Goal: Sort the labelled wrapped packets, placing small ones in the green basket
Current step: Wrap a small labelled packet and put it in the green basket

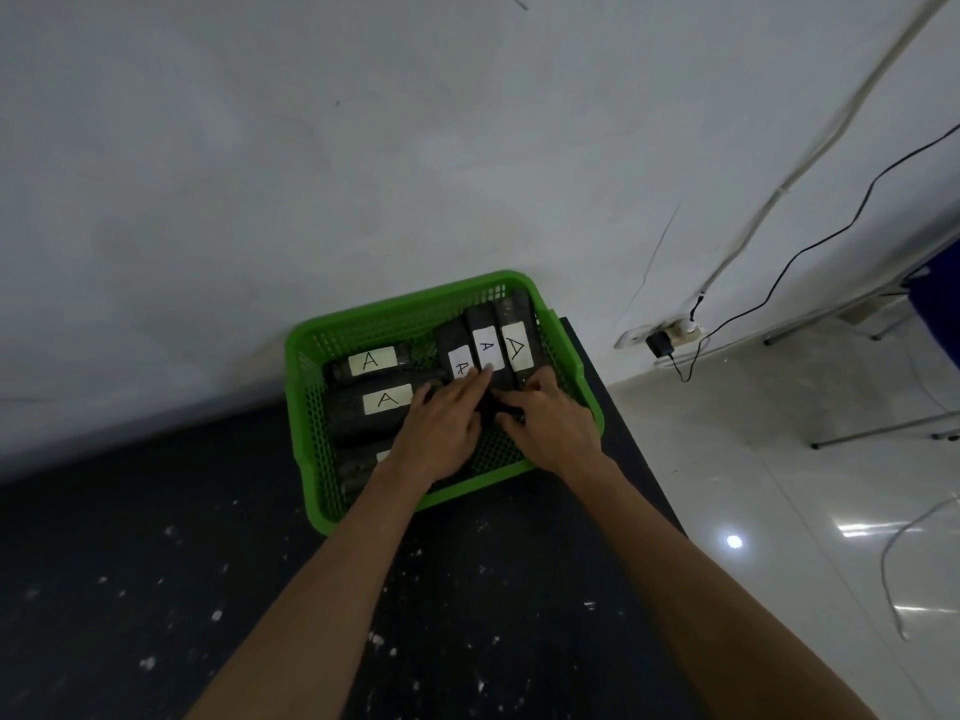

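A green basket point(311, 491) stands on the dark table against the wall. Inside lie several dark wrapped packets with white labels marked A. Two lie crosswise on the left point(387, 400), a third is half hidden under my left wrist. Three stand side by side at the right: left one point(453, 335), middle one point(485, 330), right one point(517, 324). My left hand point(441, 428) lies flat with its fingertips on the middle packet's label. My right hand point(550, 423) rests on the near ends of these packets, fingers curled over them.
The dark table point(156, 589) has white paint specks, and its right edge drops to a glossy tiled floor point(779, 485). A power strip point(660, 337) with a charger and black cable lies by the wall. Metal furniture legs point(883, 428) stand at the right.
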Motion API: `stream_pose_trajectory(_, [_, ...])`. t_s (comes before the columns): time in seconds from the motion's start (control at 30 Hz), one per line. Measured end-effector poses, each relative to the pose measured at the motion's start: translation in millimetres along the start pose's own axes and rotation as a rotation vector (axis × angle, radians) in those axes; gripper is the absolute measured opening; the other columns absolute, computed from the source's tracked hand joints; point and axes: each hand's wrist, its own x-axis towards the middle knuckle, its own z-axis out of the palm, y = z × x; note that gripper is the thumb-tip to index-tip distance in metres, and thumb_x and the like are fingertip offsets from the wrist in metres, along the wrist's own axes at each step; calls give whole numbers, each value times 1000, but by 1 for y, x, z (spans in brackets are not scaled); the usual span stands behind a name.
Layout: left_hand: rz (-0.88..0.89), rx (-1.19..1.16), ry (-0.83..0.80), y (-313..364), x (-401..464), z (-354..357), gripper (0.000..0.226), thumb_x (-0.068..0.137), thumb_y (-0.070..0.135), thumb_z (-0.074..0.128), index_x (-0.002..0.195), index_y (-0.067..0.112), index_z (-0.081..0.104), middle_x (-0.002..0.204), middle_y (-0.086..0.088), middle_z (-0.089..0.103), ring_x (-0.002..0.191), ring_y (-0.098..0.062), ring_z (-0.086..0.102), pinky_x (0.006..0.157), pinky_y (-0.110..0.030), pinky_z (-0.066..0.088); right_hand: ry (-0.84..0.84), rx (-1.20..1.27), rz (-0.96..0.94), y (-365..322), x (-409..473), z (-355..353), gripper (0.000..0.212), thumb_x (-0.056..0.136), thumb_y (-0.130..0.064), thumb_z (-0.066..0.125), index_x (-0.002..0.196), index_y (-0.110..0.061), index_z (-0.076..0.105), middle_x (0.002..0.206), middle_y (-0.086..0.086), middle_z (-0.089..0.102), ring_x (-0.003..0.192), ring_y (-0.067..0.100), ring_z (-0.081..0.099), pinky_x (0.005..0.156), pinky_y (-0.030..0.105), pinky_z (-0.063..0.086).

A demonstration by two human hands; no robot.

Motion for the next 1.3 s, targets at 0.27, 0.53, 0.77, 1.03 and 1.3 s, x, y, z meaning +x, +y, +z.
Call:
stream_pose_trajectory(0.27, [-33, 153, 17, 7, 8, -2, 59, 103, 22, 42, 158, 27, 24, 166, 2, 18, 145, -25, 28, 116, -47, 23, 212, 76, 6, 0, -1, 6, 37, 100, -23, 55, 136, -13, 61, 133, 8, 53, 89, 31, 69, 68, 36, 54])
stream_pose_trajectory(0.53, [-15, 182, -5, 6, 5, -1, 64, 100, 22, 46, 159, 25, 21, 169, 1, 8, 146, -27, 26, 116, -48, 22, 23, -279, 18, -4, 21, -4, 66, 103, -21, 49, 160, -6, 19, 171, 6, 6, 103, 27, 70, 68, 32, 44])
stream_pose_trajectory(0.77, [0, 195, -8, 3, 7, -3, 62, 103, 26, 42, 160, 25, 19, 169, 4, 7, 146, -25, 24, 114, -46, 23, -112, -227, 12, -1, 43, -12, 59, 100, -18, 53, 155, -13, 32, 170, -2, 16, 124, 31, 61, 94, 41, 50])
stream_pose_trajectory(1.03, [-89, 79, 24, 0, -5, -8, 62, 104, 39, 42, 160, 26, 20, 168, 3, 12, 153, -27, 11, 124, -50, 11, -57, -71, -29, 7, 25, -8, 56, 110, -33, 35, 160, -12, 22, 170, 4, 16, 130, 36, 56, 95, 44, 50])
stream_pose_trajectory(1.3, [-179, 7, 48, -7, -45, -24, 61, 104, 48, 39, 159, 30, 21, 168, 5, 14, 155, -25, 5, 124, -50, 3, -77, 28, 21, 1, -2, -4, 69, 105, -58, 29, 159, -16, 27, 167, 6, 23, 141, 39, 41, 108, 50, 43])
